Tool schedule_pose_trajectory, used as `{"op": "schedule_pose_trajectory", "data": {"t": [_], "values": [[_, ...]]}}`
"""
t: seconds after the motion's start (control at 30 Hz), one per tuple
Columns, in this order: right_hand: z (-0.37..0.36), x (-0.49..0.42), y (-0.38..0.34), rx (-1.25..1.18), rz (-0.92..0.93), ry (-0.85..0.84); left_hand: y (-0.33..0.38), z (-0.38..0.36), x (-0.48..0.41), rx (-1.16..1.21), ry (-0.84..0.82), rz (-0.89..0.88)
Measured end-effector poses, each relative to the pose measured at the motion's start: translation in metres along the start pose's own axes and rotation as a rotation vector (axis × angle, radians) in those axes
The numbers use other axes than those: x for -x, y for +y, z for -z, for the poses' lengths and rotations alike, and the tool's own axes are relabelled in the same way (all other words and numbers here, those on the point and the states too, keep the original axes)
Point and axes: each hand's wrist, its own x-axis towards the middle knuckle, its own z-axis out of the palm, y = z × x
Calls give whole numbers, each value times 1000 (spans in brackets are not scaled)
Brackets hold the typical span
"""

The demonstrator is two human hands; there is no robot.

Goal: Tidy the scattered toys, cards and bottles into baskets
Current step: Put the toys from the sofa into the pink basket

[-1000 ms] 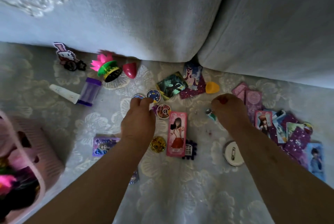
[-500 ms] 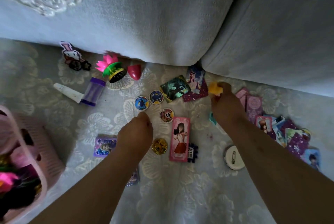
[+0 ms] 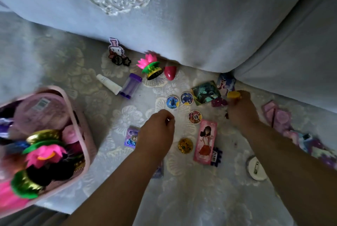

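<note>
Your right hand [image 3: 240, 111] is pinching the yellow toy [image 3: 234, 95], middle right. The pink basket [image 3: 87, 145] is sitting lower left, nearer your left hand [image 3: 157, 131], which is curling; I cannot tell on what.

Pink basket [image 3: 73, 109] blurred, cut by left edge. Yellow toy [image 3: 233, 95] half hidden in right hand [image 3: 240, 113] grip.

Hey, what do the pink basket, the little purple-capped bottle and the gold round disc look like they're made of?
The pink basket looks like moulded plastic: smooth, matte, rounded rim. The purple-capped bottle seems clear tinted plastic, with a see-through body between opaque purple ends. The gold disc is probably glitter-faced card or plastic; its speckled sparkle shows, but blur hides which.
</note>
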Motion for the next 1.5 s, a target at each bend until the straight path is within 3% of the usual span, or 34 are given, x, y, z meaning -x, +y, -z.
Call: {"op": "schedule_pose_trajectory", "data": {"t": [0.1,0.2,0.3,0.37,0.43,0.53,0.6,0.7,0.8,0.93,1.03,1.1,1.2,1.3,1.4,1.5], "values": [[-14,58,-40,-169,132,-93,0,27,14,108,111,16],[-40,115,-87,-301,274,-294,-16,63,33,194,305,13],[-72,170,-148,-359,407,-540,-55,114,55,182,611,11],[-92,199,-180,-353,497,-649,-85,143,65,127,778,82],[-113,217,-201,-295,593,-687,-113,168,72,105,842,204],[-140,234,-228,-149,739,-640,-142,199,74,44,792,304],[-154,244,-243,-101,822,-603,-154,213,68,7,671,370],[-171,256,-259,-46,871,-687,-168,225,60,121,501,472],[-169,259,-267,-31,949,-700,-172,225,57,234,518,489],[-158,246,-259,-91,933,-544,-153,211,57,131,718,354],[-156,204,-245,-87,747,-355,-135,196,50,102,795,144],[-158,162,-234,77,660,-252,-125,189,41,98,772,26],[-168,109,-213,500,716,-215,-103,182,25,197,618,-68],[-180,80,-191,834,863,-193,-76,178,-6,267,335,19],[-176,77,-177,869,893,-156,-66,165,-52,57,138,55],[-155,86,-163,742,829,-130,-73,146,-96,-288,27,19]]}}
